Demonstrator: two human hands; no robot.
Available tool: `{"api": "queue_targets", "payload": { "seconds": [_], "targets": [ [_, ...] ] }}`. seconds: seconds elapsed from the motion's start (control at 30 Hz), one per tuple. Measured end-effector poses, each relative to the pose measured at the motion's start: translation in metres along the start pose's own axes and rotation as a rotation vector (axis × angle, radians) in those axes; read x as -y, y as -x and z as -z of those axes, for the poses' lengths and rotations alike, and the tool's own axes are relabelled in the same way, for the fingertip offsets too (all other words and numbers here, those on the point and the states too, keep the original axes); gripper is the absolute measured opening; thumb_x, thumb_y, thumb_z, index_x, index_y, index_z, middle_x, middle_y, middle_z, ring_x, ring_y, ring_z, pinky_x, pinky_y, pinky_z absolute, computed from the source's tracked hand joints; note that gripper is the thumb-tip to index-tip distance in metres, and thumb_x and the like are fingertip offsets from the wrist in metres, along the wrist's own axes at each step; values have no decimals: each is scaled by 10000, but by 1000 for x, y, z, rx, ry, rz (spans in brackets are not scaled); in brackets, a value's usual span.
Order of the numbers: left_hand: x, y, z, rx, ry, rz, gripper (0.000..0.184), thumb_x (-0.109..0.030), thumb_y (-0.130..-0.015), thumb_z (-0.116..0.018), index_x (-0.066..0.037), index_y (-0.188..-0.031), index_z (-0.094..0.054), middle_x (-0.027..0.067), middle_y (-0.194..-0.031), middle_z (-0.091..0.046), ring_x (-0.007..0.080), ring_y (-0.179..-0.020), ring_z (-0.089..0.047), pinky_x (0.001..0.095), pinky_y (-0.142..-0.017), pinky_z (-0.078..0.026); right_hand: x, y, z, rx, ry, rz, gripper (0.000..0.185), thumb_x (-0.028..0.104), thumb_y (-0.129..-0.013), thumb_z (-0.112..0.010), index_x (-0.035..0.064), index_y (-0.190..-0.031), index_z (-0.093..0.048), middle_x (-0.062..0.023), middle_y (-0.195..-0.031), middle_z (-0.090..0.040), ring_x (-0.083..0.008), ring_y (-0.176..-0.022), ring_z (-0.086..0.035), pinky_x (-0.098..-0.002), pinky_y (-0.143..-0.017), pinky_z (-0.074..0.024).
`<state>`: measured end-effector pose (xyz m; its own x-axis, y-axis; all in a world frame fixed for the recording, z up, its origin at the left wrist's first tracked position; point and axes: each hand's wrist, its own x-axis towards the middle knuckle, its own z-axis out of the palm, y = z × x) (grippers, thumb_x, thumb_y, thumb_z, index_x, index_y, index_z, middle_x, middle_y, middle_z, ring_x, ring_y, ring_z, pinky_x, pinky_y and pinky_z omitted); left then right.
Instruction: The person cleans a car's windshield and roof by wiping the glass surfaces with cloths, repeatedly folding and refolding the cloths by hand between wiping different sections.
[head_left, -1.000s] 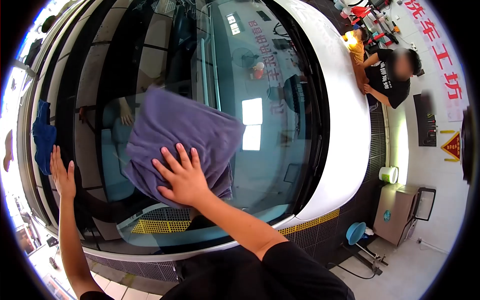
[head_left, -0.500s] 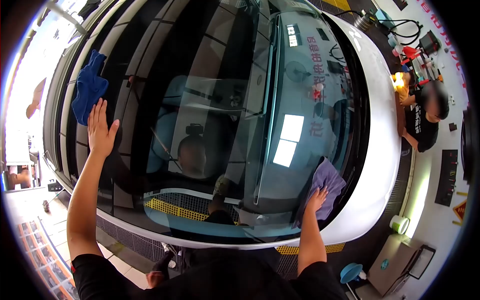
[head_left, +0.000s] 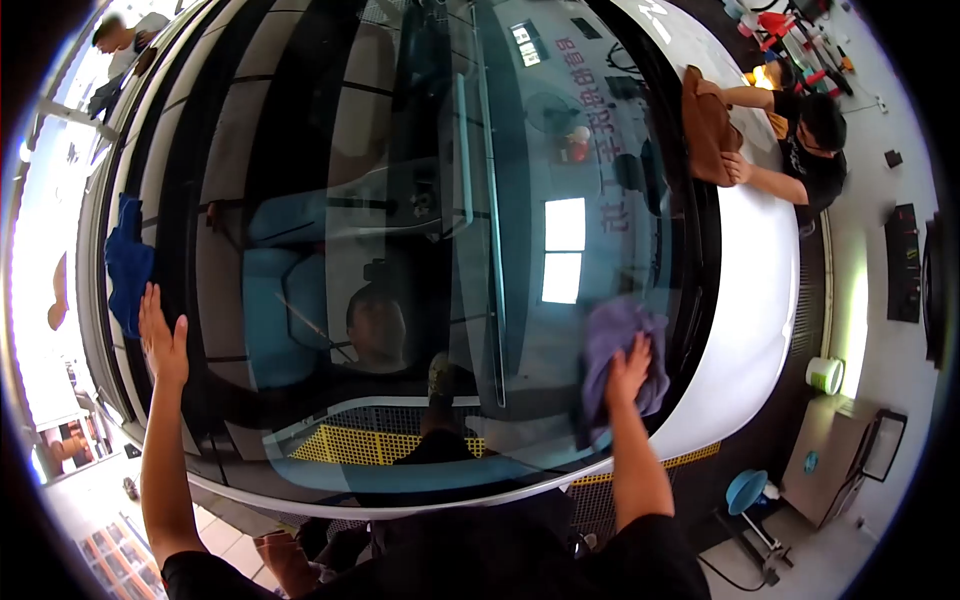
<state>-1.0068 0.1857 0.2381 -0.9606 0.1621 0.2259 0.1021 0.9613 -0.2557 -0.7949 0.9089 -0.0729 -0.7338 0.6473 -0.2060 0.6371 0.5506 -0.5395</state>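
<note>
My left hand (head_left: 163, 345) lies flat with fingers stretched on the dark glass roof (head_left: 215, 300) of a white car. Its fingertips touch or nearly touch the lower end of a crumpled blue cloth (head_left: 130, 262) near the far roof edge. On the windshield (head_left: 535, 345), my right hand (head_left: 628, 372) presses with spread fingers on a bunched purple cloth (head_left: 600, 345). The cloth is spread beneath the palm, its lower edge blurred. Reflections and the car's interior show through the glass.
Across the white hood (head_left: 755, 330), a co-worker (head_left: 815, 150) holds a brown cloth (head_left: 708, 130) with both hands. Another person (head_left: 125, 40) is at the upper left. A metal cabinet (head_left: 828, 460), a green-and-white bucket (head_left: 824, 375) and a blue stool (head_left: 746, 490) stand at the right.
My right hand has slid the purple cloth up the windshield, away from me. The view has shifted. The co-worker has brought the brown cloth over the hood, and another person has appeared at the upper left.
</note>
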Motion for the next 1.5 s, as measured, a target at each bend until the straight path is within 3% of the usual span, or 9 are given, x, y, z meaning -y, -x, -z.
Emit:
{"api": "queue_targets", "payload": {
  "seconds": [0.17,0.3,0.53,0.63,0.83,1.13,1.33,1.4,1.5],
  "targets": [
    [-2,1,1,6,6,9,607,-371,-1007,-461,-57,-1510,-330,139,-1570,-317,321,-1459,-265,443,-1183,-190,-27,-119,-5,23,186,-660,577,533,-1004,-343,303,-1531,-285,-47,-1608,-256,-405,-1438,-266,-679,-1081,-245],
    [-2,3,0,-13,-7,-17,599,-354,-1009,-463,-54,-1510,-330,141,-1570,-316,331,-1460,-259,449,-1185,-178,-61,-66,-68,-65,481,-96,515,405,-1012,-426,187,-1476,-384,-70,-1602,-262,-429,-1414,-307,-647,-1051,-334],
    [2,3,-4,-14,18,-19,583,-353,-1017,-425,-60,-1512,-330,139,-1565,-327,330,-1457,-268,454,-1183,-186,205,70,1,216,139,725,702,490,-821,-585,117,-1410,-503,-234,-1547,-296,-534,-1427,-173,-686,-1116,-89],
    [1,3,-4,-6,24,-19,582,-354,-1018,-421,-57,-1510,-333,143,-1566,-326,333,-1454,-275,456,-1183,-183,251,-36,-18,117,149,661,719,502,-826,-598,201,-1459,-441,-149,-1550,-331,-480,-1397,-282,-679,-1084,-227],
    [0,1,-4,-22,14,-7,589,-375,-1017,-428,-73,-1513,-332,133,-1570,-322,326,-1456,-273,451,-1182,-185,313,-142,-35,-47,89,431,626,485,-927,-498,215,-1485,-410,-129,-1573,-315,-404,-1442,-263,-592,-1150,-186],
    [-1,1,-5,15,-45,42,621,-439,-1020,-400,-86,-1524,-313,105,-1576,-316,301,-1468,-255,439,-1189,-171,162,157,5,291,83,760,615,424,-865,-573,105,-1387,-519,-202,-1560,-304,-469,-1432,-241,-646,-1134,-144],
    [-23,-3,10,-175,-290,-41,538,-337,-992,-491,-63,-1450,-424,103,-1555,-351,319,-1460,-263,510,-1187,-108,145,181,65,554,-94,833,478,333,-819,-698,132,-1249,-637,-142,-1418,-515,-368,-1340,-436,-494,-1083,-370],
    [-67,-9,33,-268,-71,-183,434,-128,-891,-551,-13,-1309,-547,133,-1458,-467,342,-1394,-362,532,-1169,-172,140,152,83,868,-122,251,429,279,-815,-719,78,-1187,-649,-137,-1262,-626,-324,-1191,-568,-403,-970,-470],
    [-183,-4,64,-236,399,-277,274,15,-779,-610,-42,-1045,-650,106,-1145,-647,323,-1118,-587,429,-1022,-435,153,101,95,253,-132,429,367,296,-811,-740,61,-1085,-676,-108,-984,-703,-324,-924,-655,-399,-847,-504]
  ]
}}
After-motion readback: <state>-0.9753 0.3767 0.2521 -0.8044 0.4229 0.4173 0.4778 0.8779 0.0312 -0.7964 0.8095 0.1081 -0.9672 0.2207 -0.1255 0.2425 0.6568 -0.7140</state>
